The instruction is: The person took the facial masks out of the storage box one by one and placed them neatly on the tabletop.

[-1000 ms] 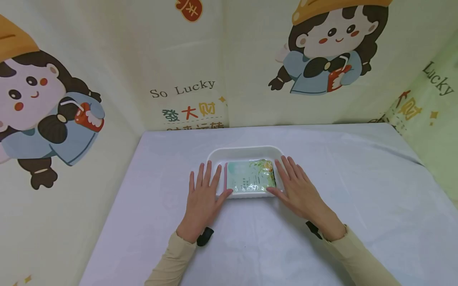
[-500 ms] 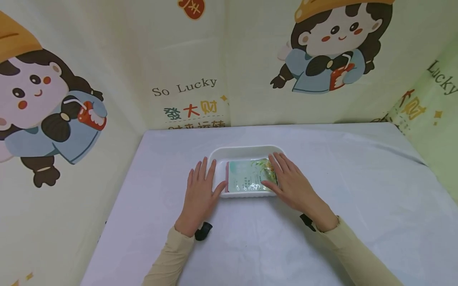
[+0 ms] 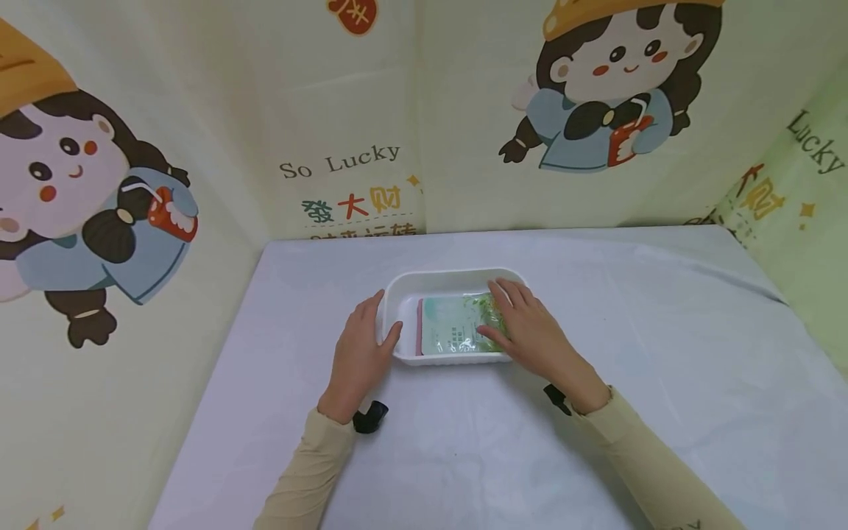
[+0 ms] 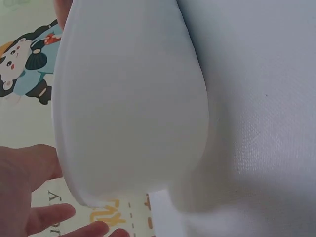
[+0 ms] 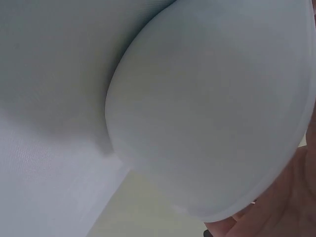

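Observation:
A shallow white tray stands on the table, holding a flat, glossy pale-green packet with leafy print and a pink strip along its left edge. My left hand is at the tray's left end, fingers along the outside and thumb near the rim. In the left wrist view its fingers are spread by the tray's outer wall. My right hand reaches over the right end of the tray, its fingers loosely extended and covering the packet's right end. The right wrist view shows that palm above the rim.
A white cloth covers the table, with a crease near its right edge. Printed cream curtains with cartoon figures and lettering rise behind the table and at both sides. Black wrist straps show under the wrists.
My right hand has moved left, from the tray's right rim to over the packet's right end. My left hand has drawn slightly left, its fingers closer together along the tray's end.

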Demonstrator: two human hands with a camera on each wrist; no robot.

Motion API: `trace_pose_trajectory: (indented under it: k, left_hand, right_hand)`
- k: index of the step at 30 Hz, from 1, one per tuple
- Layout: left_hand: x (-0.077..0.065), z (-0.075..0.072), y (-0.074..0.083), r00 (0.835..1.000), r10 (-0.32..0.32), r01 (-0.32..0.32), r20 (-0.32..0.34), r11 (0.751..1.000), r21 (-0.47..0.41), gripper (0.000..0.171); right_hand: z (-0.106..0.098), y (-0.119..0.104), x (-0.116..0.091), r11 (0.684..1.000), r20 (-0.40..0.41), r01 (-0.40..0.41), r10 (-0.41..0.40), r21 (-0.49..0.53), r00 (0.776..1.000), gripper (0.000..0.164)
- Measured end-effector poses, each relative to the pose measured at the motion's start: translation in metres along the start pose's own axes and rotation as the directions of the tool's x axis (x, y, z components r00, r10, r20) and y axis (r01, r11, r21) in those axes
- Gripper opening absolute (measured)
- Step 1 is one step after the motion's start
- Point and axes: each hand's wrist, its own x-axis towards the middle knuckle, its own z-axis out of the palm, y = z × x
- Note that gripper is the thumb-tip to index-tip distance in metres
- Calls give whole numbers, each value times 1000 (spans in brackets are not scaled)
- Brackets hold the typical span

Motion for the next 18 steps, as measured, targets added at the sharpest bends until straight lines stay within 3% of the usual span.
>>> trace_pose_trajectory:
  k: [4,8,14,18]
  left_hand:
    - [5,1,-3,998,-57,57,-4,997,-44,56]
    - [11,0,-7,997,-82,82,9,986,-144,50]
    - [18,-2,-17,993,-100,113,56,940,-321,45]
    - [20,-2,-24,981,-138,184,139,895,-407,44]
  right_hand:
    - [1,2,4,1000,16,2,-1,-14,1000,79]
    - [2,3,8,1000,40,3,-2,-18,999,78]
    - [4,5,14,999,50,40,-40,-6,998,78]
    - [8,7,16,998,71,56,-56,6,996,78]
